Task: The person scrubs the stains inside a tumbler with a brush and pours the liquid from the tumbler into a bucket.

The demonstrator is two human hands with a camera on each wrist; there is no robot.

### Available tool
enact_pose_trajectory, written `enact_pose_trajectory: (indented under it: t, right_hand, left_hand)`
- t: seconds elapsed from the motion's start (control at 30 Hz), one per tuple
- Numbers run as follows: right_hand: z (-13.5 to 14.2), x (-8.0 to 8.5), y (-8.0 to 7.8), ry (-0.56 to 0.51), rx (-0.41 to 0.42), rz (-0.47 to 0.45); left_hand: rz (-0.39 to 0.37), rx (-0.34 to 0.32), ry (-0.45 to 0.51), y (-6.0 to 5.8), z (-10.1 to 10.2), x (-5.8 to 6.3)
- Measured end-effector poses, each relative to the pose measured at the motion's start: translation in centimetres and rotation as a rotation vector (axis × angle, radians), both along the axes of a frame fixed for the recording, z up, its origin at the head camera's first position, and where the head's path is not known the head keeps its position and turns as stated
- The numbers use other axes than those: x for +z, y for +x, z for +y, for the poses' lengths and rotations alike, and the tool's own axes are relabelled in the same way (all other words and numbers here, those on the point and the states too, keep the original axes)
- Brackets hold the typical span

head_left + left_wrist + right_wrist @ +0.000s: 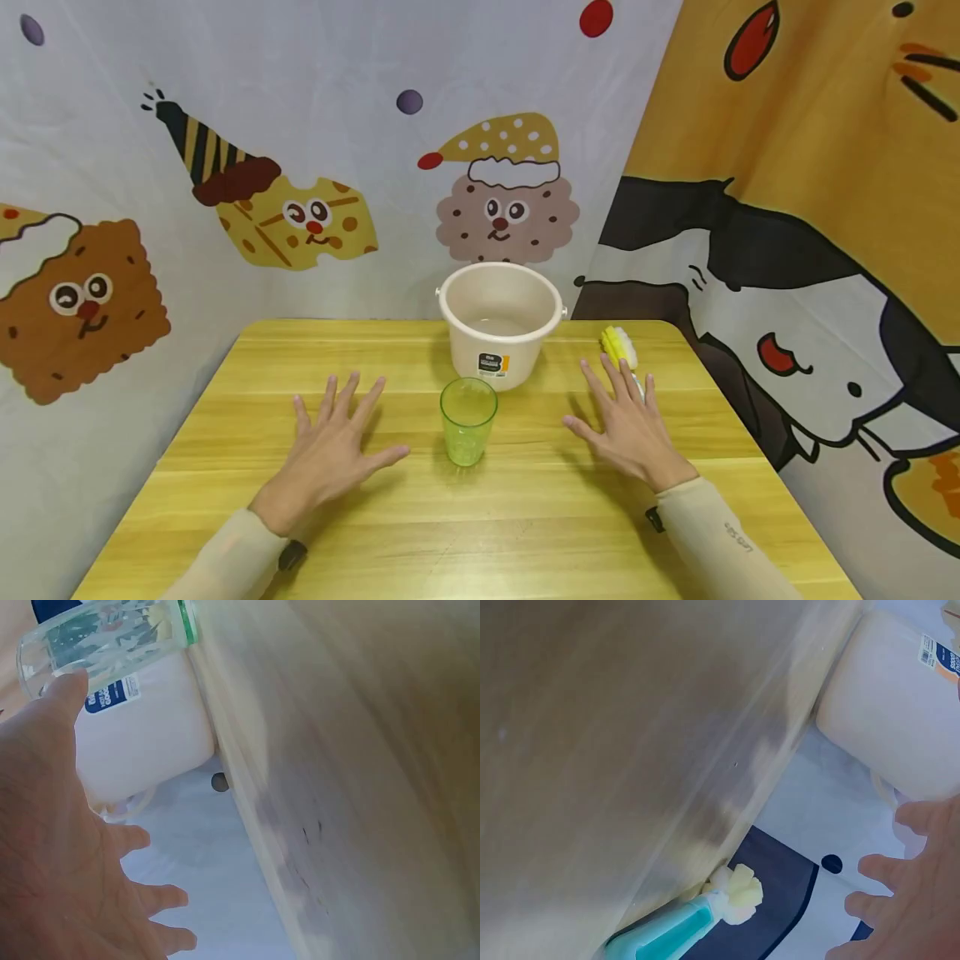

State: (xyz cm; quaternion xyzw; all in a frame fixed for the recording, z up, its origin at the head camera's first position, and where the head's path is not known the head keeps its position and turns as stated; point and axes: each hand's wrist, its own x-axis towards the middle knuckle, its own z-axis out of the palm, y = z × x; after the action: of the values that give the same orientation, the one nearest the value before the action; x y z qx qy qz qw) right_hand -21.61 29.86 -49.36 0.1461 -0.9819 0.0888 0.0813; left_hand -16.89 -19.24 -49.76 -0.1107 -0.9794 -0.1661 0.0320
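Note:
A clear green cup point(468, 425) stands upright on the table between the two hands. Just behind it is a cream bucket point(495, 358) with a black and orange label. My left hand point(330, 454) hovers left of the cup, fingers spread, holding nothing. To the right of the cup, my right hand point(626, 429) is likewise spread and holds nothing. Beyond its fingertips lies a brush point(618, 347) with a yellow and white head, its handle partly hidden by the hand. In the right wrist view, the brush's handle point(671, 934) looks teal.
The wooden table point(390, 533) has rounded far corners. A cloth backdrop point(337, 50) with cartoon food figures hangs right behind its far edge, and an orange cloth with a cartoon animal point(810, 333) covers the right side.

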Motion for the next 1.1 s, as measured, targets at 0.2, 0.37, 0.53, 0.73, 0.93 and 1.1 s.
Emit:
enact_pose_trajectory:
  t: [0.2, 0.37, 0.53, 0.73, 0.93, 1.1]
  right_hand:
    - [0.5, 0.1, -0.2, -0.008, -0.008, 0.000]
    - [0.9, 0.3, -0.4, -0.015, -0.019, -0.011]
    - [1.1, 0.6, -0.7, -0.016, -0.027, -0.026]
    - [1.7, 0.7, -1.0, -0.016, -0.038, -0.023]
    - [2.3, 0.7, -1.2, -0.024, -0.049, -0.022]
    - [2.8, 0.9, -1.6, -0.019, -0.056, -0.012]
  left_hand:
    - [0.012, -0.015, 0.011, 0.0, 0.6, 0.0]
    - [0.005, -0.032, 0.032, 0.1, 1.4, 0.0]
    - [-0.011, -0.041, 0.064, 0.2, 1.9, 0.4]
    - [-0.004, -0.071, 0.127, 0.0, 2.8, 0.6]
    - [0.031, -0.114, 0.185, -0.4, 4.0, 1.0]
    - [0.026, -0.129, 0.226, -0.6, 5.0, 1.1]
